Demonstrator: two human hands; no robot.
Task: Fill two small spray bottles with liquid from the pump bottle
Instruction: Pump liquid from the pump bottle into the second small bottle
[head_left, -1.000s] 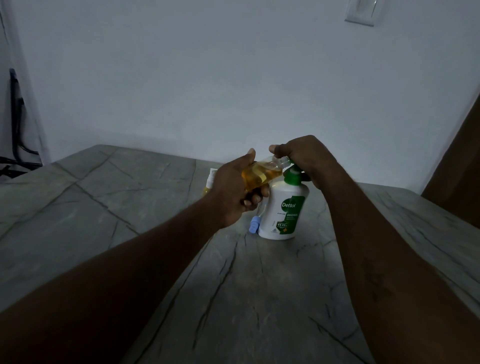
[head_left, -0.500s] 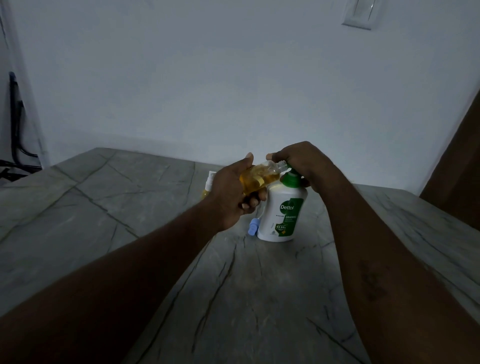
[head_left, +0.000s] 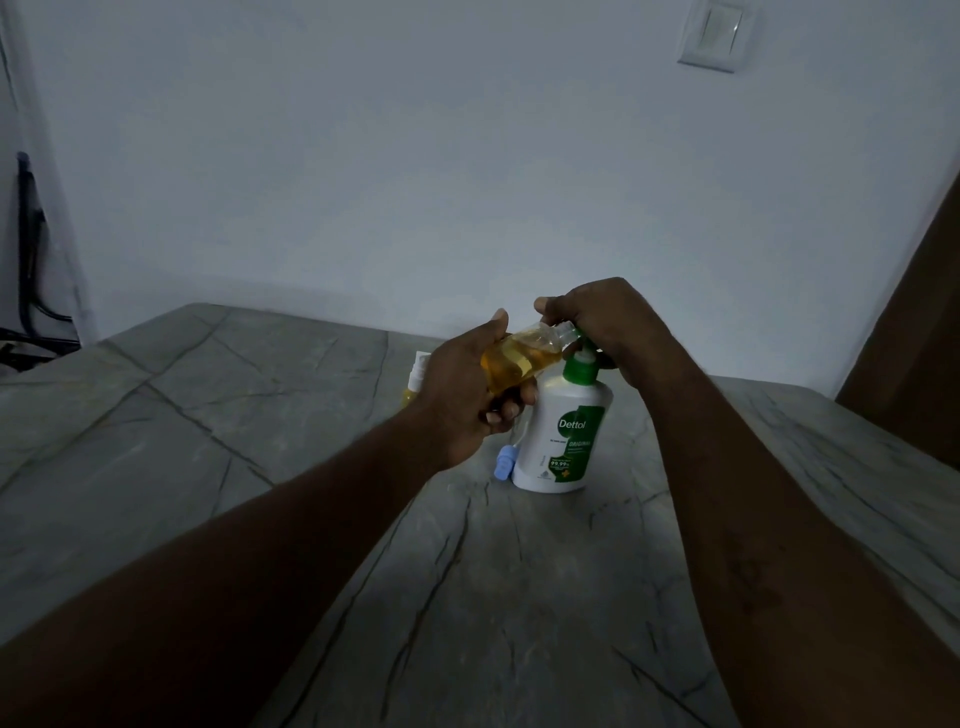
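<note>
A white pump bottle (head_left: 563, 441) with a green pump collar and a Dettol label stands on the grey stone table (head_left: 260, 441). My left hand (head_left: 467, 395) grips a small clear spray bottle (head_left: 522, 359), tilted, partly full of amber liquid, its open neck held at the pump's spout. My right hand (head_left: 597, 322) sits over the pump head, fingers curled round it; the head itself is hidden. A second small spray bottle (head_left: 415, 387) with yellow liquid and a white top stands behind my left hand. A pale blue sprayer cap (head_left: 505, 464) lies beside the pump bottle's base.
A white wall rises behind the table, with a light switch (head_left: 717, 34) at the upper right. A brown panel (head_left: 914, 322) edges the right side. Dark cables or a frame (head_left: 26, 270) show at the far left.
Both hands and the tilted bottle stay at the pump. The right hand dipped with the pump half a second ago and sits slightly higher now. The view shifted a little.
</note>
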